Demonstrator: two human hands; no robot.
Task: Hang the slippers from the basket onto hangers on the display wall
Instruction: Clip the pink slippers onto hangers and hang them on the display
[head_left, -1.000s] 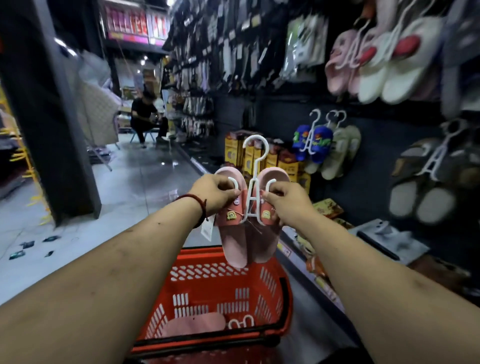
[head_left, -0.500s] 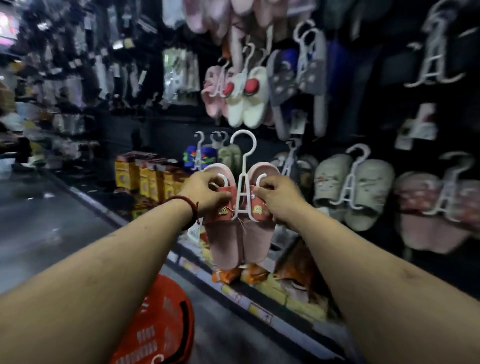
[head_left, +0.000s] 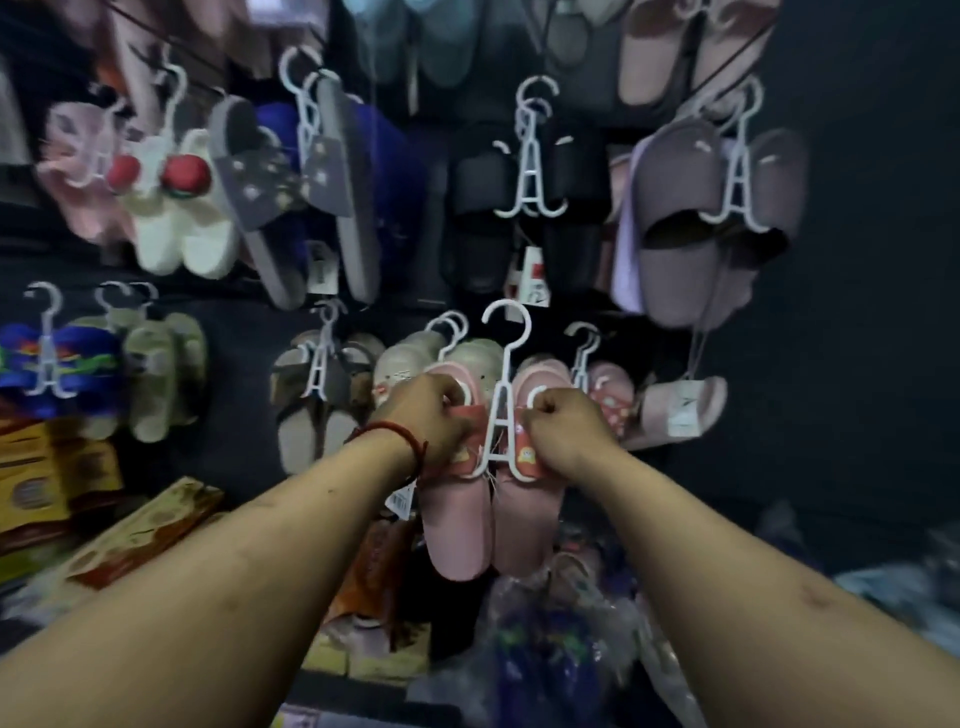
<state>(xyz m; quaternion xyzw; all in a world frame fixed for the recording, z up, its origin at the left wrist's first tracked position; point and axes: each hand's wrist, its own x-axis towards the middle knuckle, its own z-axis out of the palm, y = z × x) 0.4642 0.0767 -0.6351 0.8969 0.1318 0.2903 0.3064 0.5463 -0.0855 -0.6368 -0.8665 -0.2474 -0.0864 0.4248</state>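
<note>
Both arms are reaching forward: the left hand and right hand are each gripping, fingers curled tight, one strap of the pink slippers on the white hanger, just in front of the display wall. The hanger is standing upright, not yet caught (the rail is hidden). Lifting it level and steering between the beige pair and the spotted pink pair is looking wisest.

1. The dark display wall carries slipper pairs on white hangers.
2. A black pair hangs in the middle, with a mauve pair just right of it.
3. Flat boxes lie below at the left.
</note>
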